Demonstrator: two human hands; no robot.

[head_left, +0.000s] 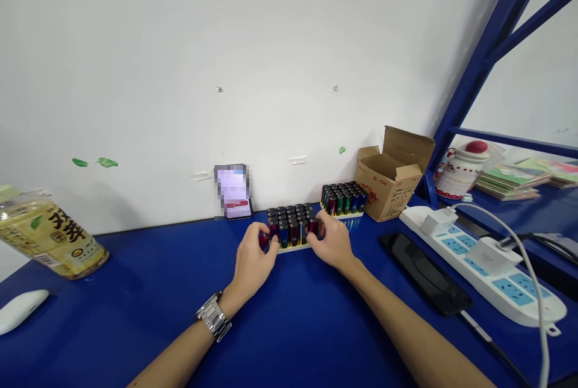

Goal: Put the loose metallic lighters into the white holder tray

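Note:
A block of upright batteries [293,232] with shiny coloured sides and black tops stands in rows on a pale tray [295,248]. My left hand [255,255] is at the block's left end, thumb and fingers closed on a dark red battery [264,241] beside the rows. My right hand [333,238] curls around the block's right end, with the thumb at the front batteries and the other fingers partly hidden behind. A second block of batteries [344,198] stands behind my right hand, on its own pale tray [350,215].
An open cardboard box [391,189] stands at the back right, near a white power strip [478,267] with chargers and a black phone [424,273]. Another phone [233,192] leans on the wall. At left are a yellow drink bottle [54,234] and a white mouse [22,309].

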